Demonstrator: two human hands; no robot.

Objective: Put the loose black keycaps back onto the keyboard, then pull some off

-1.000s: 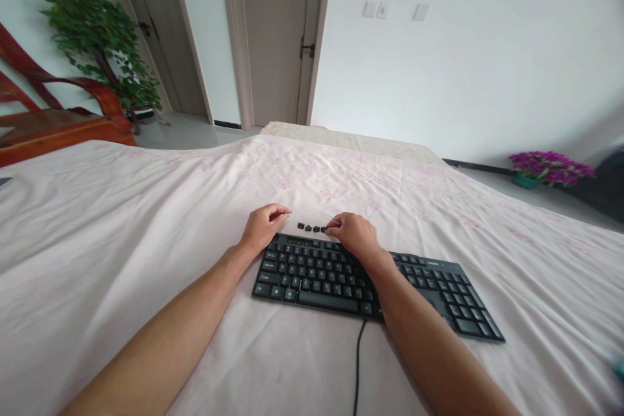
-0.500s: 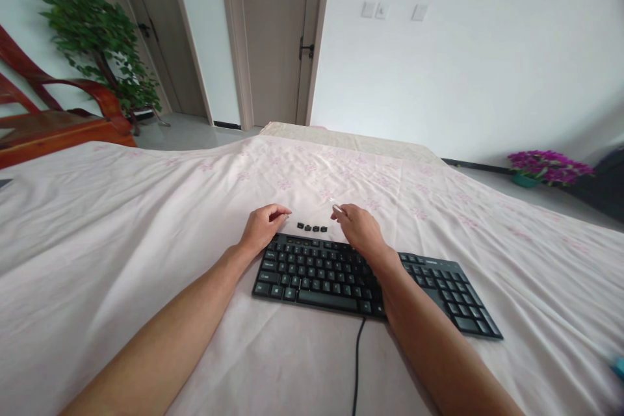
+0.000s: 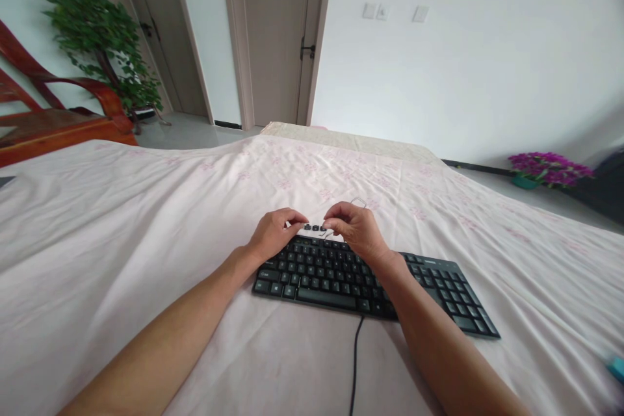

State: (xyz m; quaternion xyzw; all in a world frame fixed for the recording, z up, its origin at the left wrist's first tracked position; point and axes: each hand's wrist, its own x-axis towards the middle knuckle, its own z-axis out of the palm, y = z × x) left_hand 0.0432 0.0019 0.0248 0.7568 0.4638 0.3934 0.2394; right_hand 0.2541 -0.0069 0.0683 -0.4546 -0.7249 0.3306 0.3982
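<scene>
A black keyboard lies on the cloth, its upper edge beneath my hands. Just beyond that edge is a short row of loose black keycaps. My left hand has thumb and index fingertips together at the left end of this row, over the spot of the leftmost keycap, which they hide. My right hand pinches a thin wire keycap puller. One bent end of the wire rises behind the knuckles, and its other tips point down beside the right end of the row.
The keyboard's black cable runs toward me over the pink-patterned cloth. A teal object sits at the right edge. Farther off are a wooden chair, a leafy plant, purple flowers and doors.
My left hand has moved right onto the end of the keycap row. My right hand has come left and lower, turning the wire puller so its tips point down near the keycaps.
</scene>
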